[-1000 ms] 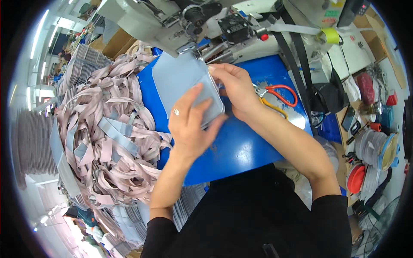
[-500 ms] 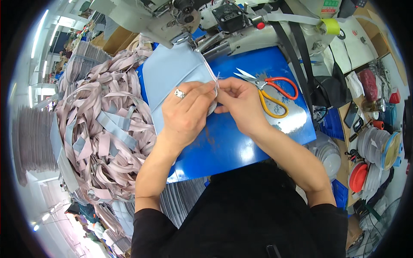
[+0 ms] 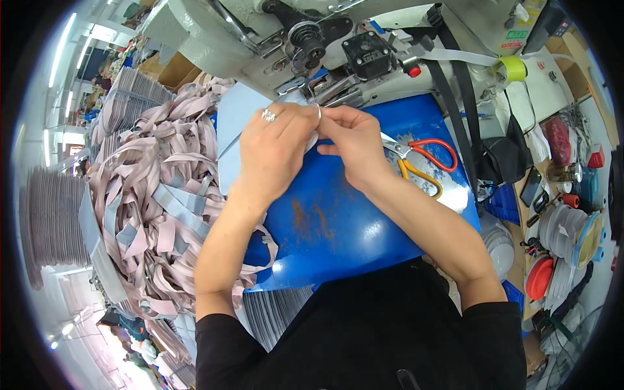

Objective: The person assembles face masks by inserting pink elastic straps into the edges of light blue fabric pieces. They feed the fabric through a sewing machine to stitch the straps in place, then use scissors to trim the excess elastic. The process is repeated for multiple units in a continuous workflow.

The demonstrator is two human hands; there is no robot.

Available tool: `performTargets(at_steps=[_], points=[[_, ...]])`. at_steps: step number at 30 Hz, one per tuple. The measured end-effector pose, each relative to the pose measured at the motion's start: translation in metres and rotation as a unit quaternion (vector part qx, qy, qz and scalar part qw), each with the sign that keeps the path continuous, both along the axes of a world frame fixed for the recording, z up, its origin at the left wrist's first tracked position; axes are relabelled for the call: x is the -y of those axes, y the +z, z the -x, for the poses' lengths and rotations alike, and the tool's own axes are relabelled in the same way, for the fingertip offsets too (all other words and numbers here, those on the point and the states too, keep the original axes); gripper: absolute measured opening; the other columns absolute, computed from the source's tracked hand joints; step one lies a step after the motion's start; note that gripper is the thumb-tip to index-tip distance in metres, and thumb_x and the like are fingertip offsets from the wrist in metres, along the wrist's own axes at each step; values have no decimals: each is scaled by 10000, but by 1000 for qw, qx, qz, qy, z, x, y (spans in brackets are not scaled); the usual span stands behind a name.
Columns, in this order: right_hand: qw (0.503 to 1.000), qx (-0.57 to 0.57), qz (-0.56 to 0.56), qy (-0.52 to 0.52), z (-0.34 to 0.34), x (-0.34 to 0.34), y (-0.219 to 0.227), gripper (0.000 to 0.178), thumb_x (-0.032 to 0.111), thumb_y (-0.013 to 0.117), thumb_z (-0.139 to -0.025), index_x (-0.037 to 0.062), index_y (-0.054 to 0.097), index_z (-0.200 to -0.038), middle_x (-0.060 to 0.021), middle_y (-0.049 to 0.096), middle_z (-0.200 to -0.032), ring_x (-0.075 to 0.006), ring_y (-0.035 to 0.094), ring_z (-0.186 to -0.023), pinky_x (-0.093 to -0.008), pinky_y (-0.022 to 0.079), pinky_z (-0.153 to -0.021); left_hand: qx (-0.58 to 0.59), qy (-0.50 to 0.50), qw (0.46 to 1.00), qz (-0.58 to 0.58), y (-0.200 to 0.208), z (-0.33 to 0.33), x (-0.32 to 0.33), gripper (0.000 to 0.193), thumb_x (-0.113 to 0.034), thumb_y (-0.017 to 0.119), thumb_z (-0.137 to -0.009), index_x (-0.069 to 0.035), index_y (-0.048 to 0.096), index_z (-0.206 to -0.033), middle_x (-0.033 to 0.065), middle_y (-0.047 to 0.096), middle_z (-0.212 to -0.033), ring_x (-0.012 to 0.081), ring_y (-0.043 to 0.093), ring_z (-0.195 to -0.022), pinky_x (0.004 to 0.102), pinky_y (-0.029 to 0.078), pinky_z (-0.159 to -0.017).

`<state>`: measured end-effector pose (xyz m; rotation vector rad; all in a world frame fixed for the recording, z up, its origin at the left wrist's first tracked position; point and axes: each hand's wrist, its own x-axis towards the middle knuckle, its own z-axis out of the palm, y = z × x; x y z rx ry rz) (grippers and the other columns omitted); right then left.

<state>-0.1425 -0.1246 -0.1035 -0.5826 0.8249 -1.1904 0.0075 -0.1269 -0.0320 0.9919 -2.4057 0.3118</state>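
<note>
A light blue-grey fabric piece [image 3: 235, 112] lies under the head of a sewing machine [image 3: 311, 40], partly covered by my hands. My left hand [image 3: 274, 148], with a ring on one finger, rests on the fabric and is closed on its right edge. Fingertips together, my right hand [image 3: 356, 144] pinches the same edge close to the left fingers, by a thin white strip along it. The exact grip is hidden behind the fingers. Right of my right hand, scissors [image 3: 416, 155] with one red and one orange handle lie on the blue worktop [image 3: 367, 231].
A big heap of pinkish and grey-blue fabric strips [image 3: 153, 201] lies left of the worktop. Behind it stand stacked fabric pieces [image 3: 55, 218]. Black straps [image 3: 458, 97] hang beside the machine. On the right are a phone [image 3: 530, 187] and several spools and discs [image 3: 552, 227].
Both hands and the fabric have moved forward, closer to the machine head. The view has shifted, so the machine and scissors sit lower in the picture.
</note>
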Motion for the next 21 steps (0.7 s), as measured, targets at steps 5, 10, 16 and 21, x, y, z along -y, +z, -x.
performTargets(at_steps=[5,10,16,21], points=[[997,27,-13,-67,-12,2,8,147,136,811,-921,-4,774,-941,2,715,-813,-47,582,-702,-232,433,-617,-137,3,986,-92,-41,-2,-60,360,-55,754,-890,29,657,-1226,238,697,-1255,397,642,-1263,446,494,-1092],[998,-14,-19,-55,-7,4,9,208,177,851,-889,-12,768,-913,-1,699,-782,-49,551,-664,-245,401,-573,-123,202,948,-215,-45,-24,-34,465,-199,707,-989,32,612,-1382,218,696,-1263,339,635,-1229,394,450,-1090],[998,-47,6,-47,-7,4,7,211,184,838,-890,-10,756,-905,-32,711,-776,-93,608,-613,-245,434,-541,-457,-51,590,-664,-24,-103,25,263,-195,698,-1016,4,654,-1182,31,699,-978,161,657,-960,282,534,-873],[998,-52,-15,-39,-7,4,9,181,150,781,-917,-21,725,-933,-73,724,-802,-142,711,-654,-258,445,-502,-810,-89,254,-521,-58,-54,54,240,-235,605,-1053,-15,642,-1139,126,675,-1040,247,685,-988,357,602,-901]])
